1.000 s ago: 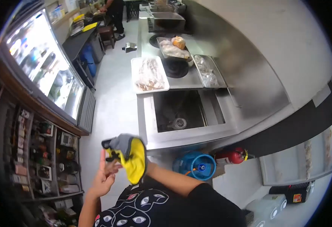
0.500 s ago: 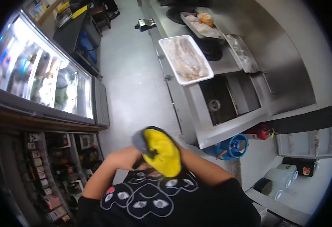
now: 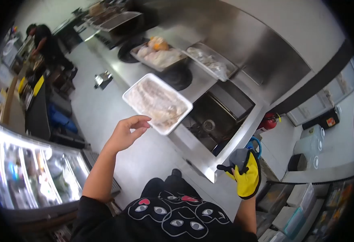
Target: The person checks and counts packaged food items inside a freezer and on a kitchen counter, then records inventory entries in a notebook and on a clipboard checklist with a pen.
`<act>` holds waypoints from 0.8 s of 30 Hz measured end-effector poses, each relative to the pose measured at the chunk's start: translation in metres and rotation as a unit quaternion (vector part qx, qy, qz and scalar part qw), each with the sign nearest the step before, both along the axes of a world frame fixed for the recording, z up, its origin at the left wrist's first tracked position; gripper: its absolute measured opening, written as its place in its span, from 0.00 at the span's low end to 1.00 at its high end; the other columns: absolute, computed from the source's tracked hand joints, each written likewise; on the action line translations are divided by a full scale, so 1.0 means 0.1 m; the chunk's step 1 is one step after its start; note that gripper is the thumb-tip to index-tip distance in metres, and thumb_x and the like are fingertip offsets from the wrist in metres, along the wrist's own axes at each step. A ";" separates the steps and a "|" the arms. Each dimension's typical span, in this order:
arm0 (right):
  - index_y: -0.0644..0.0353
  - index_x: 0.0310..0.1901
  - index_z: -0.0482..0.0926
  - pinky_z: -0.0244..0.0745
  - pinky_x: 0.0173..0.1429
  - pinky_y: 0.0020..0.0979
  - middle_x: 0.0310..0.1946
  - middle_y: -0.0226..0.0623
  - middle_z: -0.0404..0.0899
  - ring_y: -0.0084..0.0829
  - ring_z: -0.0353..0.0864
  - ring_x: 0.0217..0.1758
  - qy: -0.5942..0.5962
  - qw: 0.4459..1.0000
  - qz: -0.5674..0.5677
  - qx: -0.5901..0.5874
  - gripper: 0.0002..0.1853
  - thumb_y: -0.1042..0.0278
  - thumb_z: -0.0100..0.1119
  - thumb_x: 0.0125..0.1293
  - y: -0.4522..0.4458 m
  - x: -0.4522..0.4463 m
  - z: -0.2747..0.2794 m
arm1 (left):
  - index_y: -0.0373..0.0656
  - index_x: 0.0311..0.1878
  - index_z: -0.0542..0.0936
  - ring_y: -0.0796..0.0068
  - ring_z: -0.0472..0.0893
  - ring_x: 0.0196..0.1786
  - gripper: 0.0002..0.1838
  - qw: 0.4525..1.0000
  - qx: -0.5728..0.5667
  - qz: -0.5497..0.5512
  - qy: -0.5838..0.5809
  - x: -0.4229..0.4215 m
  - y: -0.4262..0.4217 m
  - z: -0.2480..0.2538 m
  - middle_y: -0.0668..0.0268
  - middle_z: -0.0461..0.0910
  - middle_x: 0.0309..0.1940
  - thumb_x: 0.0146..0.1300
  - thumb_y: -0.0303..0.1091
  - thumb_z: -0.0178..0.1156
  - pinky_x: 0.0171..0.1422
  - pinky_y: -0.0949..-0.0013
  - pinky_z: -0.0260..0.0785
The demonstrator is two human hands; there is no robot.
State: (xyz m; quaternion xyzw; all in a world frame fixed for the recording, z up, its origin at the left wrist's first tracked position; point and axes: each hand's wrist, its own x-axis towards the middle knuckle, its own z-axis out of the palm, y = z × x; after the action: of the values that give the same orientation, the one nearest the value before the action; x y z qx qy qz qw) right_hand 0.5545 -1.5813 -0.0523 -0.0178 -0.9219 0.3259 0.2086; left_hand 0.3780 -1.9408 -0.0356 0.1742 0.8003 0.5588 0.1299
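The left hand (image 3: 128,133), thumb and fingers apart, is by the white tray (image 3: 165,131). Right of the tray, the right hand (image 3: 243,171) wears a yellow-and-grey glove (image 3: 248,182), its grip unclear; farther right, a black case (image 3: 316,124) bears an unreadable orange label (image 3: 330,121).

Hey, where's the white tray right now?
In the head view, the white tray is near the centre, left of the sink and just up and right of the bare left hand.
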 end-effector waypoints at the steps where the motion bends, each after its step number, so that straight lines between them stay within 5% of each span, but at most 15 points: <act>1: 0.63 0.49 0.73 0.65 0.59 0.36 0.47 0.44 0.75 0.44 0.73 0.51 -0.008 0.997 -0.070 0.036 0.23 0.76 0.64 0.47 0.06 0.06 -0.08 | 0.37 0.48 0.76 0.76 0.78 0.42 0.15 1.000 -0.011 -0.015 0.024 -0.19 0.12 0.04 0.65 0.81 0.37 0.56 0.21 0.56 0.48 0.73 0.69; 7: 0.66 0.54 0.69 0.68 0.56 0.35 0.49 0.49 0.73 0.44 0.74 0.49 -0.016 0.983 -0.132 0.127 0.26 0.76 0.62 0.50 0.30 0.31 -0.27 | 0.38 0.45 0.79 0.73 0.79 0.38 0.12 0.967 -0.108 -0.089 0.211 -1.45 0.69 0.22 0.62 0.81 0.37 0.57 0.25 0.57 0.44 0.70 0.70; 10: 0.69 0.54 0.68 0.68 0.54 0.33 0.48 0.49 0.73 0.40 0.75 0.47 -0.084 0.954 -0.262 -0.116 0.28 0.77 0.61 0.48 0.17 0.36 -0.28 | 0.37 0.42 0.79 0.67 0.80 0.36 0.11 0.957 -0.116 -0.099 0.245 -2.26 0.98 0.23 0.57 0.81 0.34 0.55 0.25 0.56 0.45 0.69 0.71; 13: 0.68 0.55 0.68 0.66 0.56 0.32 0.47 0.45 0.74 0.40 0.73 0.49 -0.087 0.947 -0.303 -0.066 0.26 0.76 0.58 0.51 0.09 0.43 -0.38 | 0.39 0.41 0.80 0.60 0.79 0.40 0.12 0.916 -0.157 -0.142 0.340 -3.07 1.36 0.15 0.56 0.80 0.36 0.52 0.24 0.56 0.48 0.64 0.70; 15: 0.65 0.53 0.70 0.66 0.56 0.34 0.47 0.44 0.74 0.40 0.73 0.49 -0.061 0.933 -0.326 -0.139 0.23 0.76 0.57 0.52 -0.10 0.58 -0.56 | 0.40 0.43 0.80 0.59 0.77 0.45 0.14 0.895 -0.194 -0.185 0.356 -3.66 1.66 -0.03 0.57 0.79 0.40 0.50 0.25 0.56 0.52 0.62 0.68; 17: 0.63 0.49 0.72 0.65 0.56 0.36 0.44 0.43 0.74 0.41 0.73 0.48 -0.053 0.852 -0.413 -0.317 0.19 0.75 0.57 0.53 -0.38 0.41 -0.59 | 0.43 0.45 0.79 0.59 0.75 0.50 0.15 0.855 -0.248 -0.222 0.397 -4.16 1.98 -0.31 0.59 0.78 0.44 0.52 0.28 0.58 0.56 0.64 0.66; 21: 0.62 0.42 0.73 0.65 0.55 0.39 0.40 0.42 0.74 0.41 0.72 0.45 -0.146 0.827 -0.443 -0.314 0.13 0.73 0.57 0.53 -0.72 0.04 -0.28 | 0.48 0.50 0.77 0.62 0.69 0.58 0.21 0.815 -0.328 -0.299 0.372 -4.63 2.50 -0.68 0.61 0.74 0.52 0.48 0.30 0.58 0.61 0.62 0.62; 24: 0.62 0.42 0.72 0.65 0.54 0.38 0.40 0.41 0.74 0.41 0.72 0.44 -0.176 0.835 -0.456 -0.255 0.13 0.73 0.57 0.53 -0.90 -0.11 -0.32 | 0.50 0.47 0.80 0.61 0.72 0.55 0.19 0.779 -0.388 -0.329 0.368 -4.79 2.69 -0.89 0.62 0.76 0.49 0.48 0.32 0.60 0.59 0.61 0.64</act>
State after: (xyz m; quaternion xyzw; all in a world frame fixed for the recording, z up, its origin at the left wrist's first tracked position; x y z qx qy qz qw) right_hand 0.5436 -1.6716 -0.0841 -0.5454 -0.7147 0.4091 0.1562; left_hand -0.1014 -1.6722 -0.1245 0.5541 0.8302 0.0180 0.0576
